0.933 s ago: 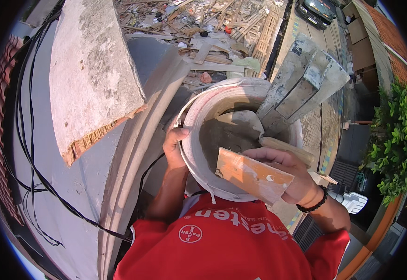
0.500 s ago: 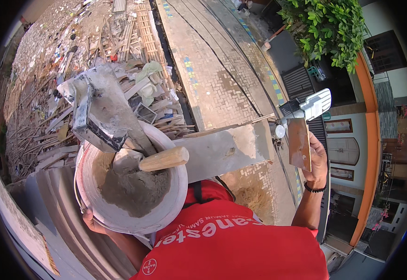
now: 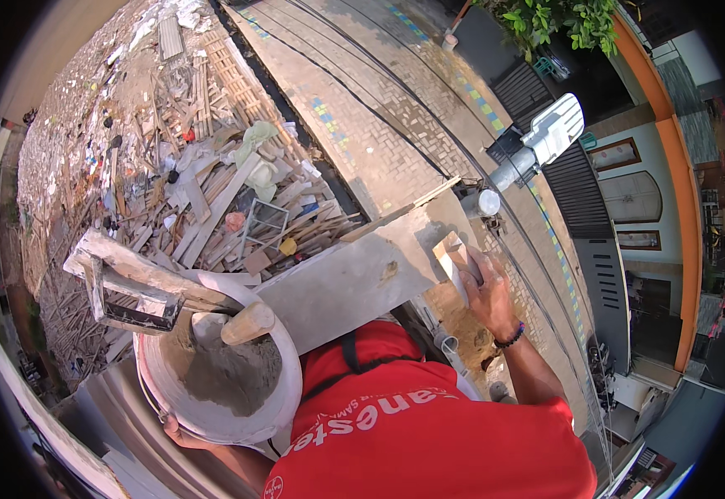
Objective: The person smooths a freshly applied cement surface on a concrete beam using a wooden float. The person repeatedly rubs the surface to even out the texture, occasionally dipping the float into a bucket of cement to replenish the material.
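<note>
My left hand (image 3: 181, 434) is closed on the side of a whitish bucket (image 3: 289, 366) at its lower left, fingers partly hidden. Wet grey mortar (image 3: 242, 374) fills part of the bucket. A trowel with a thick wooden handle (image 3: 248, 323) stands in it. Across the bucket's far rim lies a mortar-smeared flat tool with a boxy frame (image 3: 134, 303). My right hand (image 3: 489, 293) grips a small, flat wooden plastering float (image 3: 454, 258), tilted at the right end of a grey plastered wall top (image 3: 342, 279). Whether the float touches the wall, I cannot tell.
A grey lamp (image 3: 545, 137) on a pole stands beyond my right hand. Dark cables (image 3: 416, 91) run over the paved street (image 3: 371, 150) below. Scrap wood (image 3: 213, 200) lies heaped at far left. A pipe (image 3: 448, 345) shows below the wall's right end.
My right hand has moved left and toward the wall top, turning the float from face-on to tilted. The bucket, with my left hand on it, sits slightly lower and further left in view.
</note>
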Available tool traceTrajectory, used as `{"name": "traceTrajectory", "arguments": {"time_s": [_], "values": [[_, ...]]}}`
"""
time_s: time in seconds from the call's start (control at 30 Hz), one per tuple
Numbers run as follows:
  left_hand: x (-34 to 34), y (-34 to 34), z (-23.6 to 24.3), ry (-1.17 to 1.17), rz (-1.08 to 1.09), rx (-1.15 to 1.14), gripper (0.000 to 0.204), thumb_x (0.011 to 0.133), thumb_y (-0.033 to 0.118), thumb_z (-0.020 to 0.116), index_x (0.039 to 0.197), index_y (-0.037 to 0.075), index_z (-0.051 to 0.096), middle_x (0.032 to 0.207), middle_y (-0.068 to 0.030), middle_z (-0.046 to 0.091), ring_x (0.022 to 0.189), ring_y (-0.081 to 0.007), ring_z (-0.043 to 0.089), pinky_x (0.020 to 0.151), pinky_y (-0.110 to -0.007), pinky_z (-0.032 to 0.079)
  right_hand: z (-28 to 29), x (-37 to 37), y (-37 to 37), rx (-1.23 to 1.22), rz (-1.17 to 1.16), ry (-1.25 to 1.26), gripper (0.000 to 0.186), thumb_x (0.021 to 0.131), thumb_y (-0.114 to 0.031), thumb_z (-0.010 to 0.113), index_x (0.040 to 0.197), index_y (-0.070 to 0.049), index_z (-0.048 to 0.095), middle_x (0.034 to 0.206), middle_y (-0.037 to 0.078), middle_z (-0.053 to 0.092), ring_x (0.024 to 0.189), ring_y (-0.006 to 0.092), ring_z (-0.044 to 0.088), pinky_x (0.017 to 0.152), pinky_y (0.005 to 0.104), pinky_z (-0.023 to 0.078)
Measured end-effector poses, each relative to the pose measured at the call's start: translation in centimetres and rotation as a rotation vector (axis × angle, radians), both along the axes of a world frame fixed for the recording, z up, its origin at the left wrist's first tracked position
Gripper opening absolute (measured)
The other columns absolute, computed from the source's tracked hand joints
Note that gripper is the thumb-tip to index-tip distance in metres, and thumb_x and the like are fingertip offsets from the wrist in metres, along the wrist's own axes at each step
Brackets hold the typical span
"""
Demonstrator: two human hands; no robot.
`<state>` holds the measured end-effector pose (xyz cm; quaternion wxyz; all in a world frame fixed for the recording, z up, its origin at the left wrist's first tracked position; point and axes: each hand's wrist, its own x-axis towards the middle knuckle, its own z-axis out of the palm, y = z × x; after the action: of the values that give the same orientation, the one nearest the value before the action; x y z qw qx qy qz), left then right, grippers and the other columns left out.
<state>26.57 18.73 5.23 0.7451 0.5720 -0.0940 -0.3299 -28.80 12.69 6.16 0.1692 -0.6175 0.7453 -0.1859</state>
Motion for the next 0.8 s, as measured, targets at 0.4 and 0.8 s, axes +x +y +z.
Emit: {"name": "traceTrajectory", "arguments": {"time_s": [0.4,0.8], "values": [[-1.1,-0.2,1.2,-0.095,0.007,0.079,0.048,0.082,0.036,0.058,0.11,-0.004,0.06,0.107,-0.0162,0.061,0.091,-0.0284,0.063,0.073,-0.042,0.051,-1.8,1.0,-1.0,-0.022,0.194,-0.047,0.048,0.087,-0.002,0.06,0.133,0.002,0.052,0.107,0.02,0.06,0.098,0.0391,0.055,0.087,0.0475,0.046],[-1.7,-0.5,1.6,-0.077,0.01,0.075,0.057,0.08,0.038,0.058,0.115,-0.007,0.061,0.117,-0.0207,0.059,0.104,-0.0335,0.058,0.083,-0.048,0.047,-1.2,0.6,-2.7,0.079,0.206,-0.136,0.047,0.089,-0.005,0.06,0.135,0.0,0.053,0.107,0.024,0.062,0.101,0.0425,0.058,0.089,0.0474,0.048]]}}
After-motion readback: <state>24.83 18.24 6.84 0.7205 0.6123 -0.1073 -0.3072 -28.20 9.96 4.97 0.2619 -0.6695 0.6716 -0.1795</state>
